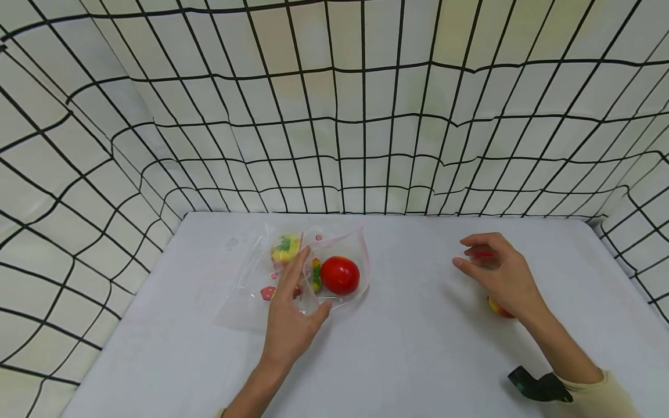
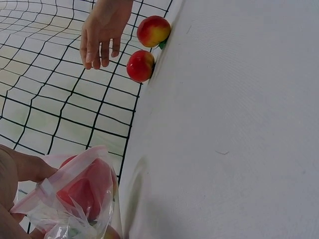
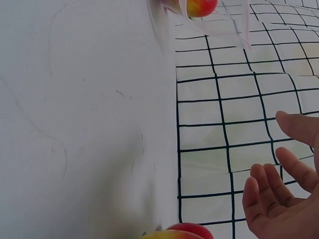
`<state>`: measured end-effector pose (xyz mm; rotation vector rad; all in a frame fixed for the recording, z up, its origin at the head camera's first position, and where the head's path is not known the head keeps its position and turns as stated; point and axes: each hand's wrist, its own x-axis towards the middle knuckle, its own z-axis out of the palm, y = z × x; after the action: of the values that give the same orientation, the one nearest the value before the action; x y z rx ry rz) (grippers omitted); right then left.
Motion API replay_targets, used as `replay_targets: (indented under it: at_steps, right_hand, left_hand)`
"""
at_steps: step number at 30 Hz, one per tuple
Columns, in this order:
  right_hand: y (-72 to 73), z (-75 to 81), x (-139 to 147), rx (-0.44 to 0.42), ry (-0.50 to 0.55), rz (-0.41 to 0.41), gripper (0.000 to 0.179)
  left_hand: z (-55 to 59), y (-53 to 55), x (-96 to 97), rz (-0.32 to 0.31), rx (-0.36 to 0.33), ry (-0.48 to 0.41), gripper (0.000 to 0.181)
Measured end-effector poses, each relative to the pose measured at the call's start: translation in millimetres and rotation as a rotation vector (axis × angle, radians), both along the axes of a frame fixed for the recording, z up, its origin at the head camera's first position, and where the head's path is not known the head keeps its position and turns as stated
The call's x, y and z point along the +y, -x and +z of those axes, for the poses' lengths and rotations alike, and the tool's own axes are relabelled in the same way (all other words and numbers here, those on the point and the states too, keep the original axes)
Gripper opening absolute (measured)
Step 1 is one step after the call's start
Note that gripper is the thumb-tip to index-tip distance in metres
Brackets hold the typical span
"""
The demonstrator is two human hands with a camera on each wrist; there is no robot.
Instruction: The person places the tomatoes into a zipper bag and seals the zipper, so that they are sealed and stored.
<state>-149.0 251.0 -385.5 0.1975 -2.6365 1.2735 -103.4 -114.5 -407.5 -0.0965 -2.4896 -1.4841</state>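
My left hand (image 1: pixel 290 322) grips the edge of a clear zip bag (image 1: pixel 360 247) with a pink-tinted rim. Inside the bag lies a glossy red round fruit (image 1: pixel 340 275), with a yellow-and-green piece partly hidden by my fingers. In the left wrist view, the pink rim of the bag (image 2: pixel 75 172) stands raised against my fingers. On the right, my right hand (image 1: pixel 504 276) hovers with relaxed, parted fingers and nothing in them. Two red-and-yellow fruits lie by it: a nearer fruit (image 2: pixel 153 31) and another fruit (image 2: pixel 140 65), both partly hidden by the hand in the head view.
A yellow-and-green item (image 1: pixel 286 248) shows through the clear plastic left of my left hand, among red printed marks. The white table (image 1: pixel 397 348) is bordered by a black grid net (image 1: pixel 366 139) over pale cloth at the back and sides. A black strap (image 1: pixel 540 386) sits at my right wrist.
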Motion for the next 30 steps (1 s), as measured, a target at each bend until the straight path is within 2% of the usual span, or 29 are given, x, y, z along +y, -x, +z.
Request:
replay_targets:
  at_steps: [5, 18, 30]
  right_hand:
    - [-1.2, -1.4, 11, 0.026, 0.004, 0.014, 0.037]
    - [-9.4, -1.8, 34, -0.038, -0.052, -0.042, 0.049]
    - [-12.4, -9.3, 51, 0.012, -0.015, -0.038, 0.044]
  left_hand:
    - [0.1, -0.2, -0.4, 0.000, -0.003, -0.004, 0.103]
    - [1.1, -0.5, -0.4, -0.008, -0.004, -0.008, 0.101]
    - [-2.1, 1.1, 0.4, 0.001, 0.017, 0.010, 0.105]
